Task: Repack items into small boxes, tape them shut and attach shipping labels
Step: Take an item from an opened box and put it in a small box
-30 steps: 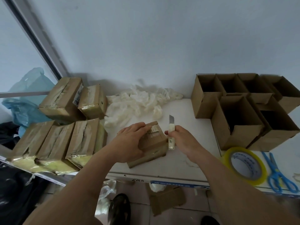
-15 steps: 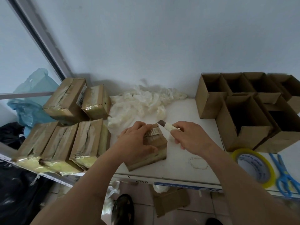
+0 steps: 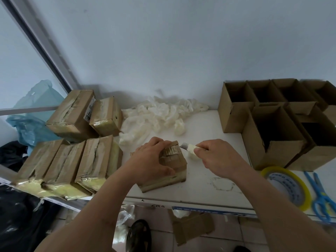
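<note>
At far left, off the bench [image 3: 209, 190] edge, lie a blue plastic bag [image 3: 34, 113] and dark bags [image 3: 16, 211]. Next come the taped parcels [image 3: 61, 164]: five counted, two at the back, three in a front row, all wrapped in clear tape and apparently unopened. Behind centre sits one heap of crumpled white wrapping [image 3: 160, 115].

At centre stands a sixth taped box, the small parcel [image 3: 171, 166], on the white bench near its front edge. The left hand [image 3: 151, 160] curls over its top and near side, fingers wrapped round it, steadying it. The right hand [image 3: 216, 157] is closed round the handle of a utility knife [image 3: 189, 147]; that grip is firm, and the blade tip meets the parcel's upper right corner at the tape seam.

Judgement on progress: early. The step in hand looks like slitting the tape on this parcel to get at its contents. No item is yet visible outside a parcel, and nothing shows inside the new boxes.

To the right, empty open boxes [image 3: 272, 131] are clustered upright: about six counted, though those at the right edge are cut off, so the count is uncertain. None is filled, taped or labelled. Beside them lie one tape roll [image 3: 289, 188] with a yellow rim and one pair of blue scissors [image 3: 321, 199]. No shipping labels are visible. Filling, sealing and labelling all remain.
</note>
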`<state>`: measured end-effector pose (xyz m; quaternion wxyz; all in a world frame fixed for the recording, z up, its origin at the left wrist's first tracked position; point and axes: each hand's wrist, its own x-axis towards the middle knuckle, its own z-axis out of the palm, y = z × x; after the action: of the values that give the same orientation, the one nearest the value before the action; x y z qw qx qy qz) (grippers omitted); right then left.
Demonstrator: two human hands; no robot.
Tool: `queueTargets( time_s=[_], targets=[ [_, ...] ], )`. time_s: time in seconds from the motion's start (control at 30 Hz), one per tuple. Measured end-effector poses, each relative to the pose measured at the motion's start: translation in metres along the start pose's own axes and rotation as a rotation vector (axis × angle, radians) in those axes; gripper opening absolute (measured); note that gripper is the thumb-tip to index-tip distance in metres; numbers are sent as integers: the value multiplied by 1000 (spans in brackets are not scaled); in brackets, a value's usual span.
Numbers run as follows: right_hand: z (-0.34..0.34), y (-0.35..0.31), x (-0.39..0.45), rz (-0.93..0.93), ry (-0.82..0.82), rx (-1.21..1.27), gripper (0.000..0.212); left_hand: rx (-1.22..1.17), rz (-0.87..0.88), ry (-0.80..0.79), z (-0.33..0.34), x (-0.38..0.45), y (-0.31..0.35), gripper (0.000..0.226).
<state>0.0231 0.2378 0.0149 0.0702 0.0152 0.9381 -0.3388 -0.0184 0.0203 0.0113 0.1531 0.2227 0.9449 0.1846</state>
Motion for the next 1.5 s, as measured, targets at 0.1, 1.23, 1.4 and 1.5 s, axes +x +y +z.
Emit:
queueTargets(
  time_s=[0.1,1.23,1.4,1.5],
  targets=[
    [1,-1,1,-6,9,-2,29,-1,9,3,1,1,-1,87],
    [-19,-1,-19,16,-186,-41,26,84,-69,38,8,3,0,83],
    [-26,7,-25,66,-92,254,20,185,-261,176,11,2,11,78],
    [-25,7,-27,125,-28,393,15,159,-301,208,13,3,15,67]
  ],
)
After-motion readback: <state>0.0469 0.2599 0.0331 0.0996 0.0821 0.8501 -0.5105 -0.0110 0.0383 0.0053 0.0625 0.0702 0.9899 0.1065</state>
